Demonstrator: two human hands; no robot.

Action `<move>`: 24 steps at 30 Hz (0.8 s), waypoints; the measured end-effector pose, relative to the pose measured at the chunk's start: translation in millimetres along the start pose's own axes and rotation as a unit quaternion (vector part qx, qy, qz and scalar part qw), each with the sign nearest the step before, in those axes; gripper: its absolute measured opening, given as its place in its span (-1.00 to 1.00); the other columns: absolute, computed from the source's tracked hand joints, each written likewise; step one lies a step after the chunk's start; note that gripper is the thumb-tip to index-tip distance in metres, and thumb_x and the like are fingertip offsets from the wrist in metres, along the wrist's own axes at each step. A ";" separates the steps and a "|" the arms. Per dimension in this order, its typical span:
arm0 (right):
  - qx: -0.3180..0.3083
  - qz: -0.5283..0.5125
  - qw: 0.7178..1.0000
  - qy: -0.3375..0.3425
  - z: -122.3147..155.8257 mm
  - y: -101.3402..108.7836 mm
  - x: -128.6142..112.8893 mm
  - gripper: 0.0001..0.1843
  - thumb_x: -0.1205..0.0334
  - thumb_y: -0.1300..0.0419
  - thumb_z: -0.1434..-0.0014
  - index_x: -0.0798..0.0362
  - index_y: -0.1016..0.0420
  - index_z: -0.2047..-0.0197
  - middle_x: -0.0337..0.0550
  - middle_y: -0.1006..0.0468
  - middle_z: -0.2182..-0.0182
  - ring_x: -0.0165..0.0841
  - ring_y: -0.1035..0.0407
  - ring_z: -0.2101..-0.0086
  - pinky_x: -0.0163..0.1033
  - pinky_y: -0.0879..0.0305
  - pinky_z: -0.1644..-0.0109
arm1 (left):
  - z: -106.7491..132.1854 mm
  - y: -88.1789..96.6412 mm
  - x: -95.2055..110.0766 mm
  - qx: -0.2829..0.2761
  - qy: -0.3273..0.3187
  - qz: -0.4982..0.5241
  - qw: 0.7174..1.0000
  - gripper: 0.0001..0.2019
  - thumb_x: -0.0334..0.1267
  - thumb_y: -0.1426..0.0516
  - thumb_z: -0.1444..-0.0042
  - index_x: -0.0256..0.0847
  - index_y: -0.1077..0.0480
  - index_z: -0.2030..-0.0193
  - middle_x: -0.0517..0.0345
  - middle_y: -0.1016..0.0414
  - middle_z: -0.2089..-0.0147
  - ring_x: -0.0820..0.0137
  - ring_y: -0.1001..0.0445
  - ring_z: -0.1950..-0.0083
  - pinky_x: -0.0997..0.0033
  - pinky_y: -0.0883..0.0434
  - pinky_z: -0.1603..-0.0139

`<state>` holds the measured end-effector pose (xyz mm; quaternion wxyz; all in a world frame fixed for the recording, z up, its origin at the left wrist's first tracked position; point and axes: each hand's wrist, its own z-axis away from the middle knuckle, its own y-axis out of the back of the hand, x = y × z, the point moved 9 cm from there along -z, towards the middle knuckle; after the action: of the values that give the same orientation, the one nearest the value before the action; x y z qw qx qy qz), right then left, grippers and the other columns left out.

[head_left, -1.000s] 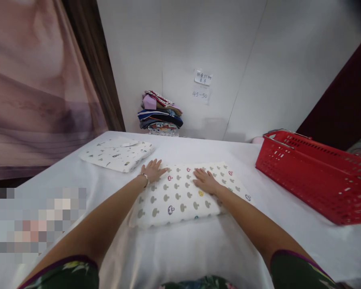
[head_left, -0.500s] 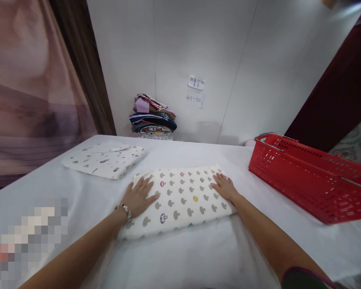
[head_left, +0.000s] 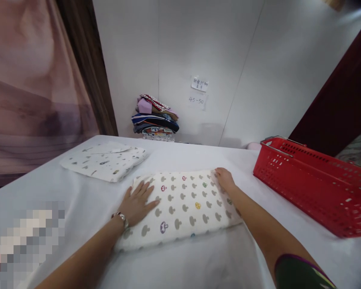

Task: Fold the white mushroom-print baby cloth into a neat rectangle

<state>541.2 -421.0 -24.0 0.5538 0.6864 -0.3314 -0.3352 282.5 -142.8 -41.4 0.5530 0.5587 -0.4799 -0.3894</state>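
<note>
Carefully, a person pressed a left hand (head_left: pixel 138 202) flat, fingers spread and grasping nothing, on the near-left part of a folded mushroom-print cloth (head_left: pixel 183 208), while the right hand (head_left: pixel 225 179) curled its fingers over the far-right corner and pinched the fabric there. The cloth, white with rows of gray mushrooms and a few outlined in red, green, yellow and purple, lay across the middle of a white-covered table (head_left: pixel 198 156), directly before the wearer. A silver-toned bracelet (head_left: pixel 120 220) circled the left wrist, and a dark green sleeve (head_left: pixel 295 269) edged in purple showed on the right arm. Beyond the left hand, near the table's left side, a second folded cloth (head_left: pixel 108 160) with small scattered prints lay flat, apart from the first. A red perforated basket (head_left: pixel 313 184) with metal handles stood at right, well apart from the right hand. A stack of folded fabrics (head_left: pixel 156 118) rose at the far edge, before a pale wall (head_left: pixel 204 48) bearing two paper notes, the lower one (head_left: pixel 196 100) marked "45-50." A pinkish curtain (head_left: pixel 33 80) hung at left.
</note>
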 end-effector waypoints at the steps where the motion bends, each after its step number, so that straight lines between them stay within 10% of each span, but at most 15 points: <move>1: 0.006 0.001 1.000 0.003 -5.5 0.9 2.8 -0.57 0.29 0.17 -0.21 0.03 -0.40 -0.03 -0.12 -0.38 -0.05 -0.28 -0.16 -0.06 -0.19 0.00 -0.13 | 0.6 1.7 0.3 0.007 -0.001 0.001 1.000 -0.32 0.20 0.18 -0.10 -0.13 -0.09 -0.27 0.11 0.08 -0.35 0.17 0.16 -0.36 -0.05 0.19 -0.28; 24: 0.035 -0.014 0.999 -0.010 -31.7 -7.7 18.0 -0.74 0.30 0.06 -0.15 0.05 -0.46 0.29 -0.10 -0.48 0.23 -0.29 -0.26 0.14 -0.23 -0.08 0.05 | 1.0 -7.3 -7.9 0.027 -0.013 0.019 0.999 -0.34 0.21 0.13 -0.06 -0.03 -0.10 -0.26 0.17 0.06 -0.35 0.18 0.12 -0.36 0.00 0.17 -0.30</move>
<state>578.1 -417.6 -28.1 0.5212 0.7066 -0.3389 -0.3379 280.5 -135.9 -49.5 0.5386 0.5590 -0.5084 -0.3728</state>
